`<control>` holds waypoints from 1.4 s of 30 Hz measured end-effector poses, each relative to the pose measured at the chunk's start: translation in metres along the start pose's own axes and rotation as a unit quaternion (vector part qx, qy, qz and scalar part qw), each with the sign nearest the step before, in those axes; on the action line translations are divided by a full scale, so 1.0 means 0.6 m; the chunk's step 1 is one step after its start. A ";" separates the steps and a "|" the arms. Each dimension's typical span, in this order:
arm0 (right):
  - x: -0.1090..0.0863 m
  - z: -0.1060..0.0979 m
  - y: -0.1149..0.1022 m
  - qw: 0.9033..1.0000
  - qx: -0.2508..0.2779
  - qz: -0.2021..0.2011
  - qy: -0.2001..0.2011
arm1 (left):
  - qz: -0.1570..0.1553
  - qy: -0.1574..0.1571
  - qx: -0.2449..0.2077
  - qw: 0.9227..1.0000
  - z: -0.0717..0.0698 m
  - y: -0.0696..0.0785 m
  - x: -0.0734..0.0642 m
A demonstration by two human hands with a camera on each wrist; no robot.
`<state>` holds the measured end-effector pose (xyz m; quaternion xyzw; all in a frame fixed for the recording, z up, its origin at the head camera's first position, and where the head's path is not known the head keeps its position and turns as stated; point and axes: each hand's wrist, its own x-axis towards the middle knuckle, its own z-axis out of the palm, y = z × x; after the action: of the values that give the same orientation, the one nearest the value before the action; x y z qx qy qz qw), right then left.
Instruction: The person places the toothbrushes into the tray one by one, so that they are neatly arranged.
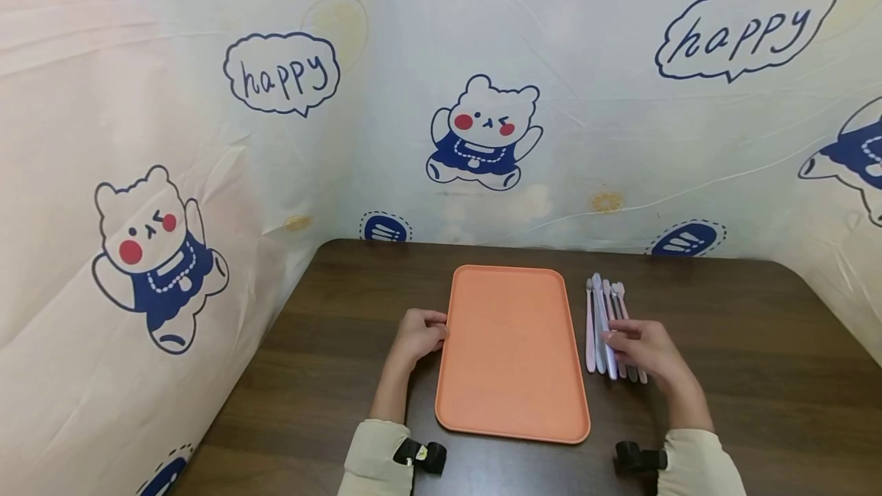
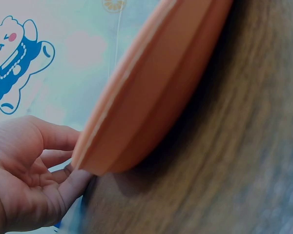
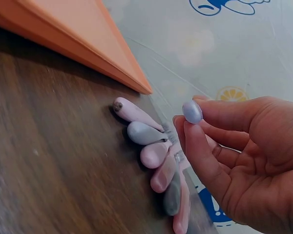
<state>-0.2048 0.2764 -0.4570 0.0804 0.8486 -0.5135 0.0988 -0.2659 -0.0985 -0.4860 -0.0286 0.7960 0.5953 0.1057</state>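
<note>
An orange tray (image 1: 511,350) lies lengthwise in front of me on the dark wooden table. My left hand (image 1: 418,337) pinches the rim at the tray's left side, thumb low and fingers against the edge in the left wrist view. To the right of the tray, my right hand (image 1: 644,347) holds a lavender toothbrush (image 3: 192,112) between thumb and fingertips, its rounded handle end facing the right wrist camera. Beneath and beside it, several pink and grey toothbrushes (image 3: 154,155) lie side by side in a row, heads toward the far edge. The right fingers cover parts of them.
Brown wood grain marks the table (image 1: 331,373), which has rounded far corners. A pale curtain (image 1: 386,128) with bear drawings and "happy" bubbles hangs behind it and along the sides. Black straps with small cameras (image 1: 430,458) sit at both cream sleeves (image 1: 375,461).
</note>
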 end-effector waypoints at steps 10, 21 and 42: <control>0.002 0.021 -0.012 1.000 -0.020 -0.017 0.008 | 0.000 -0.001 0.002 1.000 -0.001 0.000 -0.001; 0.009 0.042 -0.016 1.000 -0.005 -0.020 0.008 | 0.007 0.001 0.001 1.000 -0.001 0.000 -0.001; 0.014 0.077 -0.030 1.000 -0.003 -0.026 0.014 | 0.000 -0.003 0.001 1.000 -0.002 0.001 -0.001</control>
<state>-0.2134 0.2274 -0.4646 0.0657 0.8535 -0.5117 0.0737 -0.2658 -0.0994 -0.4850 -0.0271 0.7963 0.5945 0.1083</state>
